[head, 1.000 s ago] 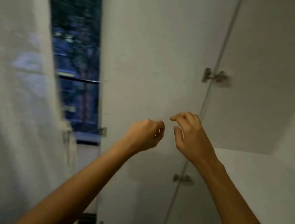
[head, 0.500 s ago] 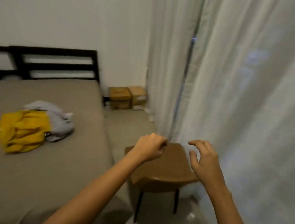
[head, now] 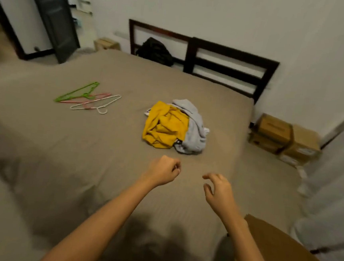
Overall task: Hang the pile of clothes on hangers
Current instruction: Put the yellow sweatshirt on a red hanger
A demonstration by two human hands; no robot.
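Observation:
A pile of clothes lies on the bed (head: 80, 164): a yellow garment (head: 165, 125) with a grey garment (head: 196, 130) beside and partly under it. Three hangers lie to the left of the pile: a green hanger (head: 76, 91), a pink hanger (head: 90, 100) and a white hanger (head: 98, 105), overlapping. My left hand (head: 163, 171) hovers over the bed in front of the pile, curled into a fist and holding nothing. My right hand (head: 218, 188) is beside it, fingers loosely curled and empty.
A dark headboard (head: 230, 66) stands against the white wall with a black bag (head: 155, 50) in front of it. Cardboard boxes (head: 284, 138) sit on the floor at the right. A brown chair seat (head: 291, 255) is at lower right, white curtains (head: 334, 186) beyond, a dark door (head: 52, 15) far left.
The view has swung left from a white cupboard, past the curtains and chair, onto the bed. Both hands stay raised in front of me and hold nothing.

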